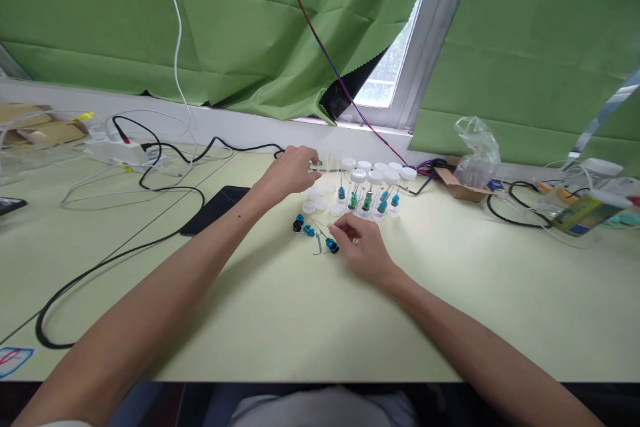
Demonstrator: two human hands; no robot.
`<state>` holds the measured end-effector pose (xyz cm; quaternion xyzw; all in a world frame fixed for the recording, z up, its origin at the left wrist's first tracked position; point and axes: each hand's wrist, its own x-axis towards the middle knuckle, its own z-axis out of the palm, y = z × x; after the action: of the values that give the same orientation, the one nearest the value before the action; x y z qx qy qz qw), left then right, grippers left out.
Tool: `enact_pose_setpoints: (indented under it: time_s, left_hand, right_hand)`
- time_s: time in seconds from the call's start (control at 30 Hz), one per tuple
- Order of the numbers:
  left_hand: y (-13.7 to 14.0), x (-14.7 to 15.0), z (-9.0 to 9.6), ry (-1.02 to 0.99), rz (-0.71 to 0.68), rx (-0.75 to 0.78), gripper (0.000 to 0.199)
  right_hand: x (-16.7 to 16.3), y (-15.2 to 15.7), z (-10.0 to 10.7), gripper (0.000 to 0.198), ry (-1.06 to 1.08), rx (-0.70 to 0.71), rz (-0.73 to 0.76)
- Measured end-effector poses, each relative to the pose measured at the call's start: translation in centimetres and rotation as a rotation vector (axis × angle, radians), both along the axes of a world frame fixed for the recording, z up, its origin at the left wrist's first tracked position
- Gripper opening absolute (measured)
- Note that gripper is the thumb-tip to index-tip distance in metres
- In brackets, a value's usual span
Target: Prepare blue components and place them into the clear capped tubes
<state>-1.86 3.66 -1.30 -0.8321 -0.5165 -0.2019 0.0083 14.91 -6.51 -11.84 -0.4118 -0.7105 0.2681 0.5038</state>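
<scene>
My left hand [295, 170] reaches to the back of the table, thumb and fingers closed around the end of a clear plastic tube [327, 165]. Next to it are white caps [311, 203] standing in a small group. My right hand [364, 248] is low over the table with its fingers curled in and the thumb near the fingertips; what they hold, if anything, is too small to make out. Close to its thumb lies a blue-and-black part [332, 245] with thin metal pins. More small blue parts [309, 231] and a black one [298, 223] lie to its left.
Behind the right hand stand several clear vials with white lids [375, 177], holding blue and green parts [367, 201]. A dark flat tablet-like object [215, 210] lies under the left forearm. Cables [145, 243] run across the left; a cardboard box [463, 185] with a plastic bag stands at right.
</scene>
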Motion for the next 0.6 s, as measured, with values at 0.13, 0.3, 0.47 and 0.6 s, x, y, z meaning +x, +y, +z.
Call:
enact_pose_setpoints:
  time_s: [0.13, 0.3, 0.47, 0.6]
  left_hand:
    - [0.08, -0.08, 0.01, -0.032, -0.016, -0.02, 0.024]
    - [-0.12, 0.0, 0.17, -0.022, -0.019, -0.024, 0.025]
    - [-0.27, 0.16, 0.23, -0.008, -0.013, -0.03, 0.029]
    - [-0.33, 0.22, 0.31, -0.043, -0.012, -0.022, 0.027]
  right_hand:
    - [0.0, -0.04, 0.06, 0.023, -0.009, 0.023, -0.015]
    - [-0.04, -0.1, 0.14, 0.022, -0.032, 0.038, -0.008]
    - [-0.04, -0.06, 0.14, 0.02, -0.057, 0.085, -0.027]
    - [-0.02, 0.01, 0.11, 0.019, -0.064, 0.104, -0.038]
